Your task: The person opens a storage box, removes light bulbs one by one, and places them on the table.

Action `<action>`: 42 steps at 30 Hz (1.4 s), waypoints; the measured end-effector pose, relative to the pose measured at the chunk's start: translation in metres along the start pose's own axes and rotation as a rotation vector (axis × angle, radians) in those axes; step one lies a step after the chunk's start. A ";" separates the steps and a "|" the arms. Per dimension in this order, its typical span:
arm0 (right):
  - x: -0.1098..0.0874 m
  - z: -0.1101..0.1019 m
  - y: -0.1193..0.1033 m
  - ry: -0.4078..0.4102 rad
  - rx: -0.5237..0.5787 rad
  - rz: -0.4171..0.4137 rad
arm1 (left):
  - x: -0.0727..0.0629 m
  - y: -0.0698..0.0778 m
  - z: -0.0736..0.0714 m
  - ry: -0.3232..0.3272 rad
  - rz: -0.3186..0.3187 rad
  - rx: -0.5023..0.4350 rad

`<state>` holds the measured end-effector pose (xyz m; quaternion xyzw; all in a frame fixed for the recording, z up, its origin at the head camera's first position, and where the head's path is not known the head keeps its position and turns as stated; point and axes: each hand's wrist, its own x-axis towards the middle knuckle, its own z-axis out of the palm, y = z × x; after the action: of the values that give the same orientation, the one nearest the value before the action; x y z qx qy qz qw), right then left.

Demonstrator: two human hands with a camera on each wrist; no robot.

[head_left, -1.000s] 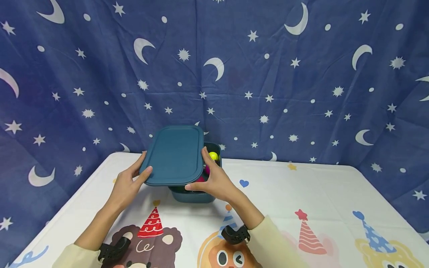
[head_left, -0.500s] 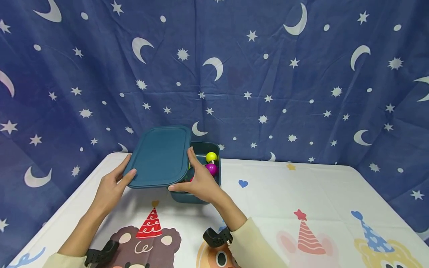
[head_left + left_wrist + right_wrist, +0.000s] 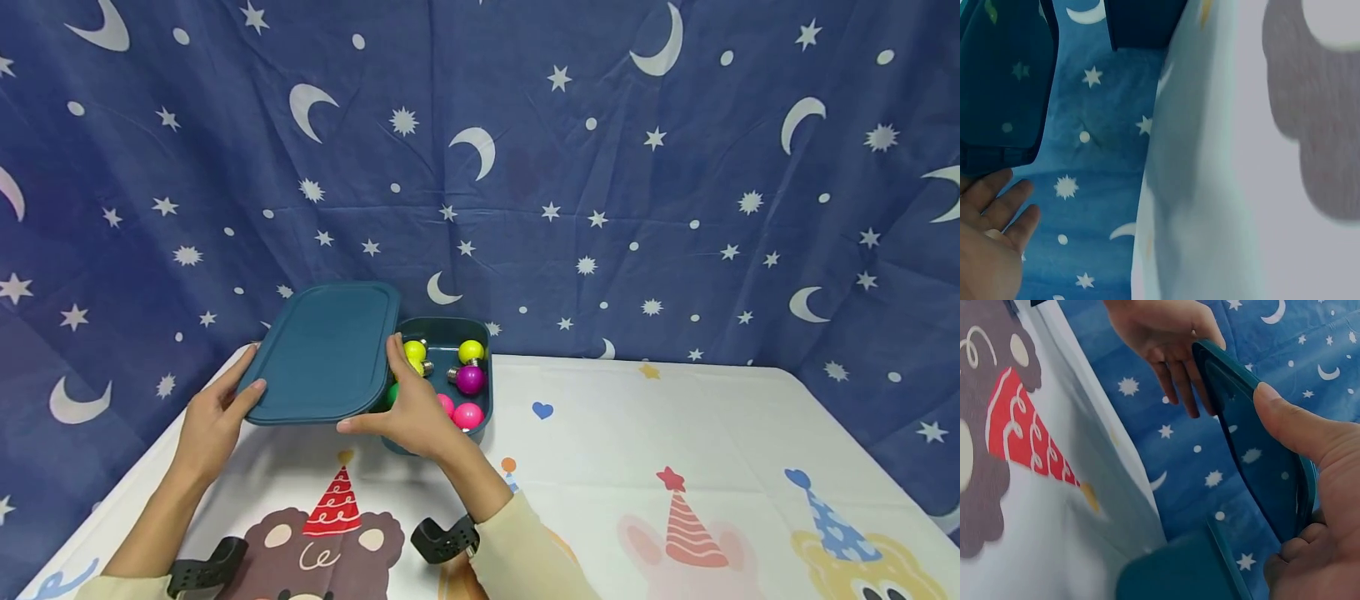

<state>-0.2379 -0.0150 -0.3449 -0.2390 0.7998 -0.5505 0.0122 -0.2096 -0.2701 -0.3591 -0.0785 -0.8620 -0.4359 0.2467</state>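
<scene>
My left hand (image 3: pixel 213 421) and right hand (image 3: pixel 416 412) hold a dark teal lid (image 3: pixel 322 354) by its left and right edges. It is raised above the table, tilted, to the left of a matching storage box (image 3: pixel 442 327). In the right wrist view, the right thumb (image 3: pixel 1291 419) lies on the lid's rim, with fingers curled beneath. Inside the box lie coloured light bulbs with screw bases: a purple bulb (image 3: pixel 470 380), yellow bulbs (image 3: pixel 471 351), pink bulbs (image 3: pixel 468 416) and a green bulb (image 3: pixel 392 394). The right hand and lid hide the box's left front part.
A white tablecloth (image 3: pixel 600 442) printed with cartoon animals in party hats covers the table. Behind the table hangs a blue curtain (image 3: pixel 525 167) with moons and stars, close to the box's far side. Each wrist wears a black strap (image 3: pixel 446 540).
Both hands have carried the lid leftward, off from over the box. More of the box's inside now shows, with several bulbs uncovered. The box has stayed in place.
</scene>
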 end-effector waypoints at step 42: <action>-0.001 0.092 -0.005 0.017 -0.144 0.122 | -0.016 -0.066 -0.026 0.075 -0.237 0.035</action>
<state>-0.2090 -0.0966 -0.3766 -0.1854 0.8505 -0.4918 0.0217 -0.2100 -0.3295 -0.4015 0.0447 -0.8629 -0.4494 0.2269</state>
